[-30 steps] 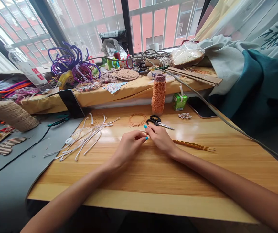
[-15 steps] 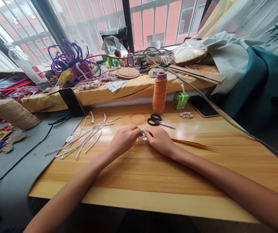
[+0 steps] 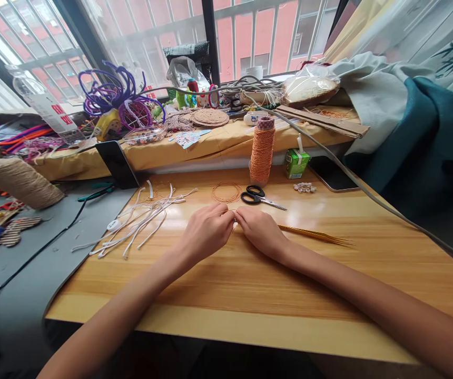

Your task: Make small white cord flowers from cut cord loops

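My left hand (image 3: pixel 209 226) and my right hand (image 3: pixel 261 229) meet over the wooden table, fingers closed in a pinch. Between the fingertips a small whitish bit (image 3: pixel 235 225) peeks out, too small and covered to name. Just beyond the hands lie a coil of thin orange cord (image 3: pixel 226 192) and scissors (image 3: pixel 258 198) with black handles, slightly spread. Golden tweezers (image 3: pixel 317 233) rest by my right hand, partly hidden behind it. To the left of my left hand, several white cords (image 3: pixel 147 221) are strewn in a loose heap.
Behind the scissors stands a spool of orange cord (image 3: pixel 262 152). A green drink carton (image 3: pixel 296 163), small whitish pieces (image 3: pixel 304 187) and a dark tablet (image 3: pixel 333 173) are at the back right. A grey cable (image 3: pixel 353 173) crosses the right side. A phone (image 3: pixel 116 164) leans at left.
A small blue bit that showed between my fingertips is now out of sight. My left hand has turned slightly, and both hands remain close together.
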Motion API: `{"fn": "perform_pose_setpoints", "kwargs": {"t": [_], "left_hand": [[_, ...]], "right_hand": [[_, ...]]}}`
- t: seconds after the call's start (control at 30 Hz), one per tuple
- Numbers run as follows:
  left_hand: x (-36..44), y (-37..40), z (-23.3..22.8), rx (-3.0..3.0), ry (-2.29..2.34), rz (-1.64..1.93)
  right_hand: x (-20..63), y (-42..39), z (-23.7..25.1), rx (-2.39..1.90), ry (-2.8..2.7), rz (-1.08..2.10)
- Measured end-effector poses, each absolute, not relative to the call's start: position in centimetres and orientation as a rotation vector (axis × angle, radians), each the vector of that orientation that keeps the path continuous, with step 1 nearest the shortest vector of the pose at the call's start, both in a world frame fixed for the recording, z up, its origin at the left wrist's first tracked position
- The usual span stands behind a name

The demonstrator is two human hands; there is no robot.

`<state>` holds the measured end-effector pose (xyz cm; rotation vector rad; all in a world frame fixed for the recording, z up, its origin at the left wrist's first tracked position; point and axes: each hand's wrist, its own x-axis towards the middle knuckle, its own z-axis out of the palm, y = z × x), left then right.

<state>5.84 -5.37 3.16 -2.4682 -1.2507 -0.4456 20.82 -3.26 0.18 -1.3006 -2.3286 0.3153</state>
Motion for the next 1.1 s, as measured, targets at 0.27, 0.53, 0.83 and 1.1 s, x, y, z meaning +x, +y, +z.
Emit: {"fn": "perform_pose_setpoints", "kwargs": {"t": [0.27, 0.53, 0.83, 1.1], "left_hand": [[6.4, -5.6, 2.9, -2.476, -1.280, -0.576], [7.3, -6.4, 1.8, -2.413, -1.471, -0.820], [7.8, -5.7, 2.2, -2.883, -2.340, -1.715], [5.6, -3.9, 2.4, -2.832, -1.775, -0.896]], "right_hand": [[20.7, -2.9, 0.0, -1.213, -2.175, 0.434], [20.9, -3.0, 1.0, -1.166, -1.970, 0.655], [21.1, -2.1, 0.6, -1.086, -1.749, 0.999], [21.1, -2.4, 1.2, -1.106, -1.857, 0.924]]}}
